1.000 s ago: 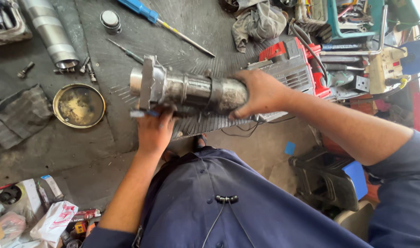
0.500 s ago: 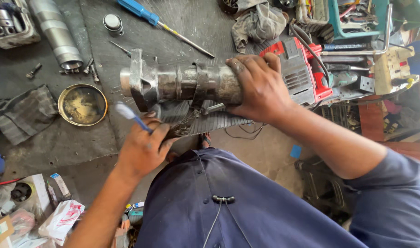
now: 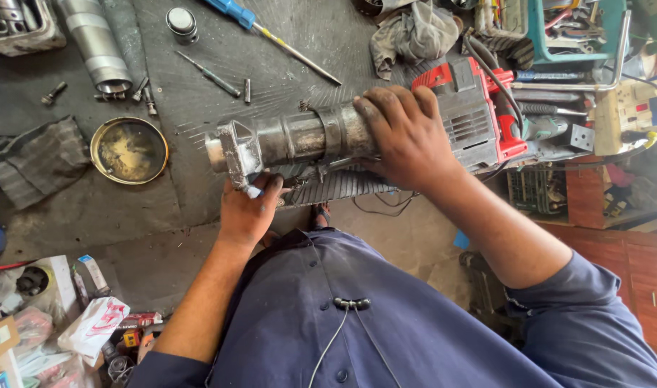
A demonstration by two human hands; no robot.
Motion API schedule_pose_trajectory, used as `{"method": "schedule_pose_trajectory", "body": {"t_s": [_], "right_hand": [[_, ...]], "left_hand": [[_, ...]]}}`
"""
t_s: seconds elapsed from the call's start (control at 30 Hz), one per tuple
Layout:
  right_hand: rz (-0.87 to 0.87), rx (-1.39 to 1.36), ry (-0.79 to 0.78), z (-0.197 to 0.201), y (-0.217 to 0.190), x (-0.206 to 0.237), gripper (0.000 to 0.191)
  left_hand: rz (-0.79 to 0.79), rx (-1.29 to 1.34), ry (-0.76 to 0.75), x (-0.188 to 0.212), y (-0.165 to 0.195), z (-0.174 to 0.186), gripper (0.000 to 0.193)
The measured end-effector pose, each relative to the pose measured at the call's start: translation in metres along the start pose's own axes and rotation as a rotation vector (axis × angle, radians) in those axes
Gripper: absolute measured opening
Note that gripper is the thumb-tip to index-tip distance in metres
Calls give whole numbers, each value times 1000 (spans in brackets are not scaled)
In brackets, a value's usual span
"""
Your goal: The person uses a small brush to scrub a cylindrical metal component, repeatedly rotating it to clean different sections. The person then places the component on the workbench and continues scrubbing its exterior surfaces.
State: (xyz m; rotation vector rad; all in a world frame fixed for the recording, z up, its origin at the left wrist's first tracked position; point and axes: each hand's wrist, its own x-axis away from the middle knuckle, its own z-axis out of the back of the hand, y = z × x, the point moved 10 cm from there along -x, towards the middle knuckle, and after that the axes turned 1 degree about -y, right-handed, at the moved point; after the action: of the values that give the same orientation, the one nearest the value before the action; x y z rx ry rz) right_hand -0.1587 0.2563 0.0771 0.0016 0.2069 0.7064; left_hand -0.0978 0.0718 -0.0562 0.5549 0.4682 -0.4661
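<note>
Greasy dull metal cylinder [image 3: 300, 136]; ribbed matt rubber mat [image 3: 199, 43].

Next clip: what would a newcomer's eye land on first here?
Mid-frame, the right hand clamps a grimy steel barrel that juts from a red and grey power tool. The left hand presses under the barrel's square flange. On the dark mat behind lie a blue-handled screwdriver and a round metal dish.

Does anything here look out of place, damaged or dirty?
Nothing looks broken. Loose bolts lie scattered on the dark mat beside a separate metal cylinder. The round tin dish holds grimy residue. Both hands, left hand and right hand, are greasy on the tool's metal barrel.
</note>
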Motion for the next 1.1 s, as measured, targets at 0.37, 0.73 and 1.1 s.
{"method": "schedule_pose_trajectory", "body": {"t_s": [0.37,0.73,1.1], "right_hand": [[37,-130,-45,5,-1,-21,92],[-60,-69,-62,0,-23,-26,94],[-88,-103,-23,4,-28,-29,92]], "left_hand": [[-99,151,-64,-13,3,1,19],[71,-94,-138,-8,-25,-14,34],[353,9,-128,87,-75,82,71]]}}
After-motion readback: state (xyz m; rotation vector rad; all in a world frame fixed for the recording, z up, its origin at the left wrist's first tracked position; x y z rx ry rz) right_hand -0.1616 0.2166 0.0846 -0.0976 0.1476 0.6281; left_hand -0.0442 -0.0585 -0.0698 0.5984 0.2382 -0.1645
